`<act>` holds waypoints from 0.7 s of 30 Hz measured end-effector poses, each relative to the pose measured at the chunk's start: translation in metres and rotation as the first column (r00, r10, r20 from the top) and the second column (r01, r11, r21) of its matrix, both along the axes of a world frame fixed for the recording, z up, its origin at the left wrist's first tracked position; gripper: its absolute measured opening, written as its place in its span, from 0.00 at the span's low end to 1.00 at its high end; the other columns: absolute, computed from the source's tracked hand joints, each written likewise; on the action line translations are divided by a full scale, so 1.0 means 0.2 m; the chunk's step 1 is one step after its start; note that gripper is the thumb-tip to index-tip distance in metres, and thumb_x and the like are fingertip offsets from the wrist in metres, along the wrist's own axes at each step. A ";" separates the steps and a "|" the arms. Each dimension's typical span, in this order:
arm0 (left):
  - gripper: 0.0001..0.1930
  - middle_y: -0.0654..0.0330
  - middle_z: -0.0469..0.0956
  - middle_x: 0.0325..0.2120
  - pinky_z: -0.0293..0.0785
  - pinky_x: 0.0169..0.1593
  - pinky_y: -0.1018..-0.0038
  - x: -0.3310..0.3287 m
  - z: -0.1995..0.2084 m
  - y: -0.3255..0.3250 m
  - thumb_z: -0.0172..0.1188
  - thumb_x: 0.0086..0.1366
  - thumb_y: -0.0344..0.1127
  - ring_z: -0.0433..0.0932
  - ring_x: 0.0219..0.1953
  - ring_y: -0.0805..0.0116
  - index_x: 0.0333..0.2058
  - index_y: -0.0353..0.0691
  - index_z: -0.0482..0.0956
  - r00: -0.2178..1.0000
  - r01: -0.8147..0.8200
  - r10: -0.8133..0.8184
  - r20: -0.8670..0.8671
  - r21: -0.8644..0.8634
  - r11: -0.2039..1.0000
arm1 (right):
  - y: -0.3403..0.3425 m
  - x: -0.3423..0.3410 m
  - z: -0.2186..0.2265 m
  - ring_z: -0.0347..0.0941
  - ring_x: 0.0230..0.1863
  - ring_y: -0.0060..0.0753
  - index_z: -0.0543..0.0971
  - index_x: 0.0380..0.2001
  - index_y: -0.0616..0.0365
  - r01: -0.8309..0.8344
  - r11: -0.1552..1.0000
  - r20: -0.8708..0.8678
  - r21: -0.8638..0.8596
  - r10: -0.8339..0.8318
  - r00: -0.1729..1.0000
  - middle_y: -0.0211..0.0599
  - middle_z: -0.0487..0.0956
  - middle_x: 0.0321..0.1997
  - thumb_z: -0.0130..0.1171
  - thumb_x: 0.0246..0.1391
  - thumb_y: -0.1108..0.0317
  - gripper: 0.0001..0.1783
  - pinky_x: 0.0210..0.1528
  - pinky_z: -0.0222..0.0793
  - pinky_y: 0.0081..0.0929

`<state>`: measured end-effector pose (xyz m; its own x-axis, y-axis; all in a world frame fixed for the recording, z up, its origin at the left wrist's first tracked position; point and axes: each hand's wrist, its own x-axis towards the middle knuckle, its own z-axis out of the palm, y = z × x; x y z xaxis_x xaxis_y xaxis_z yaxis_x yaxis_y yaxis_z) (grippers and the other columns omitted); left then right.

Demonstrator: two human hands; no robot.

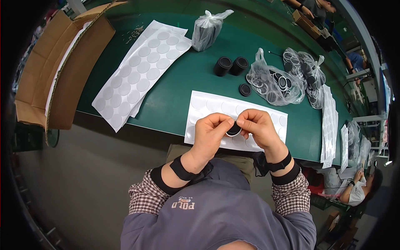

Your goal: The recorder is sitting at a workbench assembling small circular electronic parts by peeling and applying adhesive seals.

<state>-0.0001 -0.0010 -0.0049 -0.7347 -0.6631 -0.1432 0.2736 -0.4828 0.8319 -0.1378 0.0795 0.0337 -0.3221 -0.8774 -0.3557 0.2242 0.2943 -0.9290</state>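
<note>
Between my two hands is a small black round cap [234,130] with a pale rim. My left hand [213,130] pinches its left side with thumb and forefinger. On the opposite side my right hand [259,128] grips its upper right edge, fingers curled. Both hands are over a white sheet of round stickers [201,102], which lies at the table's near edge and is partly covered by them. Just beyond the sheet lies a short black round piece [245,89]. Two black stacks of round pieces, a left one [223,66] and a right one [239,66], stand farther back.
Left on the green table [166,98] lie more sticker sheets [133,77], beside an open cardboard box [79,79]. A tied plastic bag [206,33] stands at the back. Clear bags of black-and-white rings [277,85] sit right. Other people work beyond the table and at the far right.
</note>
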 end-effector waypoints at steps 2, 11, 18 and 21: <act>0.05 0.65 0.74 0.22 0.66 0.25 0.85 0.00 -0.01 0.00 0.55 0.57 0.30 0.70 0.23 0.82 0.27 0.33 0.76 1.000 -0.009 0.009 0.006 -0.017 1.000 | 0.00 0.00 0.00 0.65 0.19 0.14 0.75 0.24 0.61 -0.022 1.000 -0.004 0.000 0.022 1.000 0.25 0.72 0.19 0.58 0.48 0.69 0.07 0.19 0.60 0.12; 0.05 0.63 0.75 0.21 0.66 0.25 0.86 0.01 0.02 -0.02 0.56 0.55 0.29 0.71 0.22 0.82 0.27 0.32 0.75 0.997 0.060 -0.060 0.054 -0.008 0.998 | 0.01 -0.03 0.03 0.65 0.20 0.15 0.75 0.25 0.62 -0.117 0.993 -0.049 0.032 0.119 0.992 0.25 0.71 0.20 0.56 0.49 0.68 0.07 0.21 0.61 0.13; 0.06 0.64 0.75 0.21 0.66 0.24 0.86 0.02 0.03 -0.01 0.56 0.56 0.30 0.71 0.22 0.82 0.27 0.31 0.75 0.998 0.069 -0.069 -0.003 0.086 0.994 | 0.02 -0.02 0.04 0.65 0.21 0.15 0.74 0.26 0.62 -0.128 0.991 0.019 0.027 0.128 0.992 0.25 0.71 0.20 0.56 0.50 0.68 0.07 0.23 0.62 0.13; 0.06 0.64 0.75 0.21 0.65 0.24 0.86 0.02 0.03 -0.01 0.55 0.56 0.29 0.70 0.22 0.82 0.27 0.31 0.75 0.999 0.044 -0.045 0.023 0.061 0.997 | 0.02 -0.02 0.04 0.65 0.21 0.15 0.74 0.26 0.62 -0.128 0.991 -0.006 0.027 0.129 0.992 0.25 0.71 0.20 0.55 0.50 0.68 0.07 0.23 0.62 0.13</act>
